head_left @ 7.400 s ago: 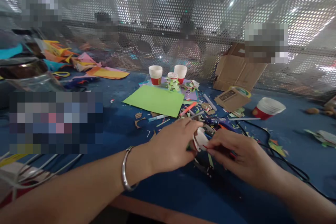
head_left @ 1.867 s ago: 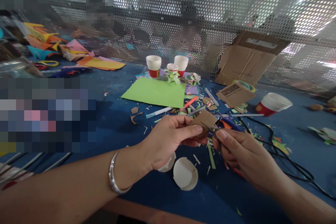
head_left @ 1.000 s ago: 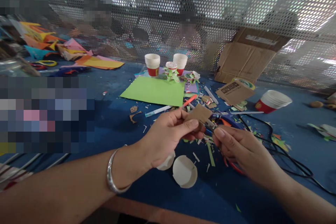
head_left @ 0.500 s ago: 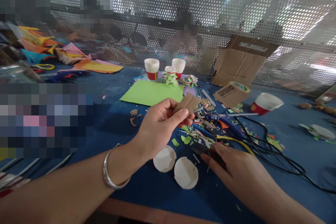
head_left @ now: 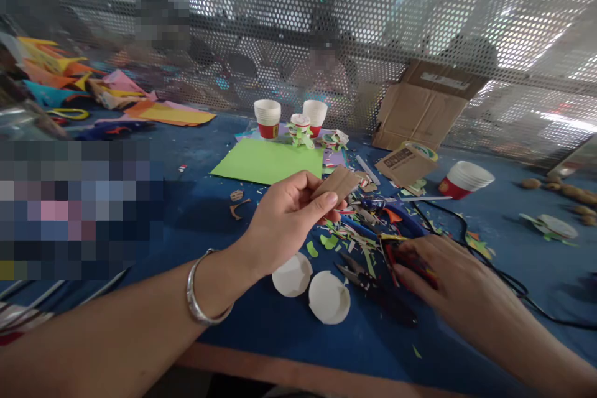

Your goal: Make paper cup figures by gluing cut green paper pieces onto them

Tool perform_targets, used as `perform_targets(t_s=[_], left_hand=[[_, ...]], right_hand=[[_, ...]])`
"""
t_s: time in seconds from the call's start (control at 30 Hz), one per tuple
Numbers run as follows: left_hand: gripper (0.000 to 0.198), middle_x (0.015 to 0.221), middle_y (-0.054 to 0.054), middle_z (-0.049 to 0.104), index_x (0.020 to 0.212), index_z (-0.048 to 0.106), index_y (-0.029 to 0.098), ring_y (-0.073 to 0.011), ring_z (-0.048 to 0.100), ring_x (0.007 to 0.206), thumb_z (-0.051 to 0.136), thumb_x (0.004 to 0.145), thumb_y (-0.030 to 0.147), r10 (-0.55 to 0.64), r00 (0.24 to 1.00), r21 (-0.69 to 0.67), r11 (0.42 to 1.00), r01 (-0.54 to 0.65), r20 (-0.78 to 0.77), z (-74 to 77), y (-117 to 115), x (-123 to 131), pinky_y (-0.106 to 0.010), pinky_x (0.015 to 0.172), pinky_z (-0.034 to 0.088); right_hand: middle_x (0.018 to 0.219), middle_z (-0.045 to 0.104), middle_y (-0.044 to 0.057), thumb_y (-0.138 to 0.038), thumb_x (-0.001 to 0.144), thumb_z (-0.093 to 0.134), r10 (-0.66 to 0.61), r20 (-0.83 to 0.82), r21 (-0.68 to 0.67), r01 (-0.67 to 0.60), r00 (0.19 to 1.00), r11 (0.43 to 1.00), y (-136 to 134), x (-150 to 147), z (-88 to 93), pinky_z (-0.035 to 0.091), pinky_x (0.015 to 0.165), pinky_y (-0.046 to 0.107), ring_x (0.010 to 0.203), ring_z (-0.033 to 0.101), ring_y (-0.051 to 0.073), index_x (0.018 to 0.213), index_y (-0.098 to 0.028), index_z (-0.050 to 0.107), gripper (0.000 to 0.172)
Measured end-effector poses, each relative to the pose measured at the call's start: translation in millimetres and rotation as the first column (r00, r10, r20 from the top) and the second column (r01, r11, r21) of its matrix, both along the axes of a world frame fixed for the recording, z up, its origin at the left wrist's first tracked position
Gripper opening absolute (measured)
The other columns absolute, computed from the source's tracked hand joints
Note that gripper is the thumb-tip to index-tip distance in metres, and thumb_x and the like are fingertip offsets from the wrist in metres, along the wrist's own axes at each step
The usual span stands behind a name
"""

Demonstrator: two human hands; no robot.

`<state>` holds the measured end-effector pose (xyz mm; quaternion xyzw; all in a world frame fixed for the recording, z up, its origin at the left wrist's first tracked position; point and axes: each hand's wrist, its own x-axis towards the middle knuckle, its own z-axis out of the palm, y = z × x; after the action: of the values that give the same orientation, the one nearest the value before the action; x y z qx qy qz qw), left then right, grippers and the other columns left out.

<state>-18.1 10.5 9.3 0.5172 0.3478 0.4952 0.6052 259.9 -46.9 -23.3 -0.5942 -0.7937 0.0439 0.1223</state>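
My left hand [head_left: 291, 211] is closed around a small piece of brown cardboard [head_left: 342, 183], thumb on top, held above the scraps. My right hand [head_left: 443, 273] curls its fingers and thumb round a red-and-dark tool [head_left: 415, 261] at the right of the scrap pile; its kind is partly hidden by the hand. Between the hands, a pair of dark snips [head_left: 380, 289] lies on the blue table with its blades toward the scraps. Two white paper discs with raised rims, a left disc [head_left: 292, 275] and a right disc [head_left: 329, 298], lie below my left hand.
Green paper [head_left: 268, 161] lies ahead, with stacked paper cups [head_left: 267, 118] and a small cup-and-paper figure [head_left: 301, 130] behind it. Paper scraps [head_left: 357, 236], a blue-handled tool [head_left: 410, 221] and a black cable [head_left: 517, 289] lie right. Cardboard [head_left: 420, 106] leans against the perforated screen.
My right hand has let go of the dark snips, leaving them on the table. It has moved right and up to the red-and-dark tool. My left hand still holds the cardboard.
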Motion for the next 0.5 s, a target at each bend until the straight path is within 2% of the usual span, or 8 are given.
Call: perform_targets(t_s=[0.1, 0.2, 0.3, 0.4, 0.5], left_hand=[[0.017, 0.087, -0.004, 0.076, 0.087, 0.063, 0.016, -0.0117, 0.068, 0.075, 0.074, 0.091, 0.028, 0.004, 1.000, 0.004, 1.000, -0.004, -0.019, -0.5, 0.7, -0.6, -0.026, 0.070, 0.049], [0.018, 0.088, -0.004, 0.076, 0.087, 0.062, 0.016, -0.0119, 0.068, 0.075, 0.075, 0.091, 0.029, 0.006, 1.000, -0.002, 1.000, -0.007, -0.021, -0.8, 1.3, -1.1, -0.026, 0.068, 0.048], [0.018, 0.088, -0.004, 0.076, 0.087, 0.063, 0.016, -0.0117, 0.068, 0.074, 0.074, 0.091, 0.029, -0.004, 0.999, -0.024, 1.000, 0.003, -0.032, -2.1, 1.6, -1.1, -0.026, 0.068, 0.048], [0.017, 0.090, -0.004, 0.076, 0.089, 0.063, 0.015, -0.0113, 0.068, 0.076, 0.073, 0.092, 0.029, -0.017, 0.999, -0.059, 0.998, 0.014, -0.036, -4.2, 1.5, -0.5, -0.025, 0.068, 0.048], [0.014, 0.092, -0.004, 0.077, 0.091, 0.064, 0.015, -0.0106, 0.068, 0.077, 0.071, 0.093, 0.027, -0.033, 0.999, -0.125, 0.992, 0.032, -0.004, -6.1, 2.0, 0.6, -0.024, 0.069, 0.048]], right_hand=[[0.101, 0.073, 0.011, -0.043, 0.097, 0.054, -0.010, -0.015, -0.089, 0.009, 1.000, 0.996, 7.5, 6.5, 0.6, 0.055, 0.081, 0.044, 0.091, 0.070, 0.028, 0.103, -0.021, 0.070, 0.028], [0.100, 0.072, 0.010, -0.034, 0.094, 0.051, 0.022, -0.027, -0.103, -0.024, 0.999, 0.994, 13.0, 6.7, 6.6, 0.054, 0.084, 0.043, 0.092, 0.069, 0.026, 0.101, -0.021, 0.069, 0.023], [0.086, 0.070, 0.007, -0.028, 0.084, 0.054, 0.014, 0.001, -0.146, -0.014, 1.000, 0.989, 17.5, 5.0, 12.5, 0.052, 0.073, 0.038, 0.078, 0.067, 0.024, 0.089, -0.021, 0.067, 0.015], [0.068, 0.062, 0.000, -0.025, 0.076, 0.059, -0.048, -0.006, -0.231, 0.045, 0.999, 0.972, 19.7, 7.6, 10.3, 0.044, 0.058, 0.032, 0.060, 0.059, 0.019, 0.085, -0.023, 0.061, 0.009], [0.062, 0.057, -0.006, -0.025, 0.073, 0.064, -0.156, -0.183, -0.338, 0.087, 0.971, 0.937, 19.0, 17.4, -0.2, 0.041, 0.052, 0.028, 0.053, 0.053, 0.015, 0.091, -0.024, 0.058, 0.019]])
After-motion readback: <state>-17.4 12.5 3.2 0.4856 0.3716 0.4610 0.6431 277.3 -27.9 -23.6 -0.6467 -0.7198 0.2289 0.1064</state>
